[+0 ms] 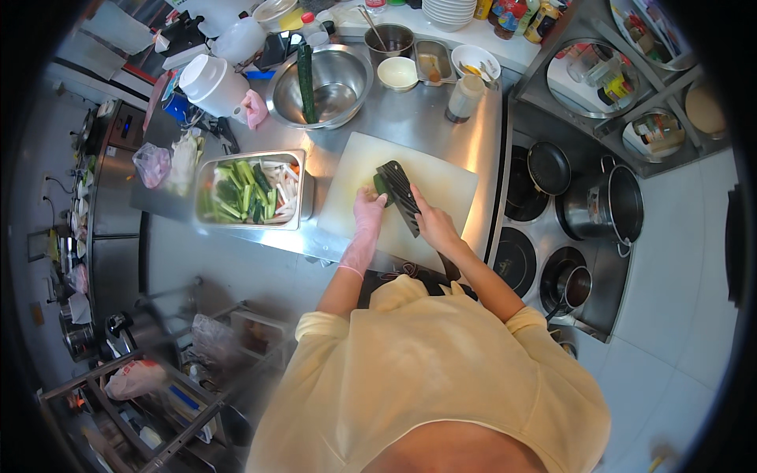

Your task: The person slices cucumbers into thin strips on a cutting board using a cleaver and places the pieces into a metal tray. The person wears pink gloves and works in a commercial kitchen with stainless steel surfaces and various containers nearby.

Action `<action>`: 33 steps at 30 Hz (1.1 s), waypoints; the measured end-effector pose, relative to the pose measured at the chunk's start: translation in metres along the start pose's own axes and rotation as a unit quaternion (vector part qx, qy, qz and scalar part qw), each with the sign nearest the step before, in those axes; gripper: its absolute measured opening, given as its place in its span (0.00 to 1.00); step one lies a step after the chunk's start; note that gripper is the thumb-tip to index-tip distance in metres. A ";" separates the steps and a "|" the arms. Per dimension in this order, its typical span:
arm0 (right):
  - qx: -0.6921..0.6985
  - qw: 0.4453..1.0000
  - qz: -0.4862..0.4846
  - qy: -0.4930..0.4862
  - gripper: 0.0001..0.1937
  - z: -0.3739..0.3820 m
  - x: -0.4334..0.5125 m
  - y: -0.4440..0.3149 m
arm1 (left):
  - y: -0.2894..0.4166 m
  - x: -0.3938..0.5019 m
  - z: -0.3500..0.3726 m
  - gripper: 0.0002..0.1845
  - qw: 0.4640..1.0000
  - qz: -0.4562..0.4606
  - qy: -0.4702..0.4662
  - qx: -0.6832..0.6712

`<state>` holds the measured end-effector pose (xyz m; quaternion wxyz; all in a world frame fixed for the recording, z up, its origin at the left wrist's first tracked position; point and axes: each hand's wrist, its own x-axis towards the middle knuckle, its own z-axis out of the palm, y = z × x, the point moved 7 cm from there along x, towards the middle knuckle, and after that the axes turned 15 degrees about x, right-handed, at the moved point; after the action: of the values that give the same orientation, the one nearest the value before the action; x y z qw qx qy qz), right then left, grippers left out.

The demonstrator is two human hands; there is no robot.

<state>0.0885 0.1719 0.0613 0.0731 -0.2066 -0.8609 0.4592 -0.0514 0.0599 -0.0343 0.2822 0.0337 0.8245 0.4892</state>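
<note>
A white cutting board (pixel 349 171) lies at an angle on the steel table before me. My left hand (pixel 369 207), in a pink glove, grips a piece of green cucumber (pixel 380 188) on it. My right hand (pixel 436 223) is closed around a kitchen knife with a broad black blade (pixel 399 192). The blade is right beside the cucumber, and the handle is mostly hidden in my fingers. A steel pan (pixel 307 177) left of the board holds cut cucumber (pixel 242 189) and white vegetable sticks (pixel 284 183). One whole cucumber (pixel 306 86) leans in a steel bowl (pixel 349 77) behind.
On the right stands a stove with a frying pan (pixel 549 168), a tall pot (pixel 621 204) and a small saucepan (pixel 575 287). A shaker jar (pixel 465 99), a cream bowl (pixel 397 74) and a steel pot (pixel 388 41) stand at the back. A metal rack (pixel 159 455) is at lower left.
</note>
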 end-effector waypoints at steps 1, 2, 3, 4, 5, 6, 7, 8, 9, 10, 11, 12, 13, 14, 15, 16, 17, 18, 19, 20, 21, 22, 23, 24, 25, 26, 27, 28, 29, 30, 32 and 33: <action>-0.004 1.000 -0.006 -0.007 0.38 -0.002 0.001 -0.002 | 0.003 0.001 0.002 0.29 1.000 -0.002 -0.009 -0.012; -0.012 1.000 -0.011 -0.012 0.38 -0.004 0.000 -0.005 | 0.002 0.001 0.004 0.29 0.999 -0.022 -0.025 -0.022; -0.019 1.000 -0.011 -0.016 0.38 -0.007 0.000 -0.007 | 0.005 0.000 0.004 0.28 0.999 -0.016 -0.024 -0.013; -0.017 1.000 0.000 -0.020 0.37 -0.010 -0.001 -0.008 | 0.007 0.000 0.005 0.27 0.999 -0.028 -0.030 -0.003; -0.016 0.999 0.016 -0.023 0.37 -0.012 -0.002 -0.009 | 0.009 -0.001 0.006 0.26 0.999 -0.028 -0.032 0.001; -0.009 0.999 0.020 -0.022 0.36 -0.013 -0.002 -0.011 | 0.009 -0.003 0.006 0.25 0.998 -0.043 -0.034 -0.006; -0.028 0.999 0.022 -0.024 0.36 -0.015 -0.004 -0.014 | 0.010 -0.004 0.006 0.25 0.998 -0.046 -0.032 -0.020; -0.044 0.999 0.010 -0.020 0.36 -0.017 -0.004 -0.018 | 0.012 -0.004 0.006 0.24 0.998 -0.042 -0.032 -0.035; -0.063 0.998 -0.003 -0.012 0.35 -0.019 -0.003 -0.021 | 0.013 -0.004 0.006 0.24 0.997 -0.049 -0.032 -0.045; -0.066 0.998 0.005 -0.021 0.36 -0.019 -0.005 -0.021 | 0.012 -0.005 0.006 0.23 0.996 -0.051 -0.034 -0.057; -0.072 0.997 0.013 -0.027 0.36 -0.019 -0.007 -0.021 | 0.011 -0.006 0.006 0.22 0.996 -0.060 -0.034 -0.064; -0.077 0.997 0.004 -0.023 0.36 -0.020 -0.009 -0.023 | 0.011 -0.006 0.006 0.22 0.996 -0.058 -0.036 -0.063; -0.096 0.995 0.001 -0.032 0.38 -0.018 -0.010 -0.023 | 0.011 -0.006 0.006 0.22 0.996 -0.061 -0.036 -0.059; -0.114 0.993 -0.018 -0.031 0.40 -0.017 -0.011 -0.025 | 0.011 -0.006 0.007 0.21 0.996 -0.063 -0.039 -0.057; -0.132 0.990 -0.041 -0.026 0.42 -0.016 -0.011 -0.027 | 0.011 -0.006 0.007 0.21 0.996 -0.064 -0.036 -0.053; -0.132 0.990 -0.046 -0.024 0.42 -0.015 -0.011 -0.028 | 0.011 -0.006 0.007 0.20 0.996 -0.064 -0.034 -0.052; -0.131 0.990 -0.055 -0.019 0.42 -0.015 -0.011 -0.029 | 0.012 -0.006 0.007 0.20 0.996 -0.062 -0.035 -0.054; -0.137 0.988 -0.069 -0.009 0.42 -0.015 -0.011 -0.031 | 0.011 -0.006 0.007 0.19 0.996 -0.065 -0.033 -0.051; -0.132 0.989 -0.060 -0.017 0.42 -0.013 -0.011 -0.030 | 0.012 -0.007 0.007 0.19 0.996 -0.065 -0.034 -0.053; -0.133 0.989 -0.056 -0.020 0.42 -0.012 -0.010 -0.030 | 0.013 -0.007 0.007 0.19 0.996 -0.065 -0.035 -0.055; -0.138 0.989 -0.057 -0.018 0.43 -0.011 -0.010 -0.032 | 0.012 -0.008 0.006 0.17 0.995 -0.070 -0.022 -0.067; -0.139 0.989 -0.045 -0.028 0.43 -0.009 -0.010 -0.031 | 0.012 -0.009 0.006 0.14 0.994 -0.074 -0.009 -0.079; -0.143 0.988 -0.038 -0.034 0.43 -0.008 -0.010 -0.032 | 0.011 -0.009 0.006 0.12 0.993 -0.079 0.004 -0.091; -0.147 0.988 -0.039 -0.034 0.43 -0.008 -0.009 -0.033 | 0.011 -0.009 0.006 0.12 0.993 -0.077 0.001 -0.087; -0.149 0.987 -0.032 -0.043 0.43 -0.007 -0.009 -0.033 | 0.011 -0.008 0.007 0.11 0.994 -0.076 -0.001 -0.082; -0.151 0.987 -0.032 -0.047 0.43 -0.006 -0.008 -0.034 | 0.011 -0.007 0.008 0.11 0.994 -0.075 -0.004 -0.077; -0.152 0.987 -0.036 -0.047 0.43 -0.006 -0.007 -0.035 | 0.011 -0.006 0.008 0.11 0.996 -0.069 0.002 -0.063; -0.157 0.986 -0.034 -0.054 0.43 -0.005 -0.006 -0.034 | 0.010 -0.005 0.008 0.11 0.997 -0.062 0.007 -0.050; -0.161 0.985 -0.036 -0.057 0.43 -0.004 -0.004 -0.035 | 0.010 -0.004 0.008 0.11 0.998 -0.053 0.012 -0.038; -0.167 0.983 -0.044 -0.055 0.43 -0.004 -0.002 -0.035 | 0.008 -0.002 0.008 0.10 0.998 -0.056 0.010 -0.040; -0.163 0.984 -0.044 -0.060 0.43 -0.003 0.002 -0.035 | 0.006 0.000 0.009 0.10 0.997 -0.057 0.007 -0.048; -0.164 0.984 -0.045 -0.060 0.43 -0.003 0.004 -0.035 | 0.004 0.001 0.009 0.10 0.997 -0.061 0.006 -0.046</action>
<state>0.0758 0.1587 0.0918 0.0074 -0.1488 -0.9357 0.3197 -0.0485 0.0696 -0.0346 0.3079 -0.0321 0.8033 0.5089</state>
